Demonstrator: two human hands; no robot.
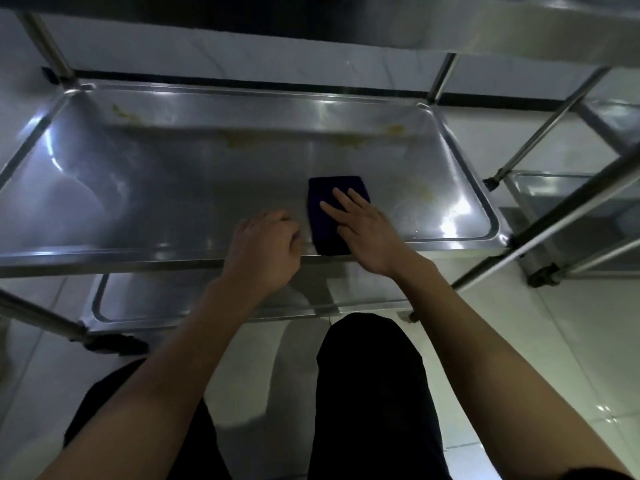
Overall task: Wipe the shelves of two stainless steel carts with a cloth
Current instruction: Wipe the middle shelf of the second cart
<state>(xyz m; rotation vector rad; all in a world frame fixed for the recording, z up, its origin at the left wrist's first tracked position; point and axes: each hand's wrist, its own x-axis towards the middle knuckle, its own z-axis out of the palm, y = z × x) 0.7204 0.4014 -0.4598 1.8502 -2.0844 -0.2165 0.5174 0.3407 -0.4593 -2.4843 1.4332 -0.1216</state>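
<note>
A folded dark blue cloth (332, 213) lies on the cart's middle shelf (173, 188), near its front rim. The right hand (363, 233) presses it flat, fingers (341, 197) straight and spread. Left of the cloth, the left hand (265, 247) curls over the front rim. The cloth looks soft, light and limp; palm pressure should steer it best. Yellowish smears (242, 142) lie beyond the cloth.

Folded dark-blue cloth (332, 216) flat on stained cart shelf (207, 188)
</note>
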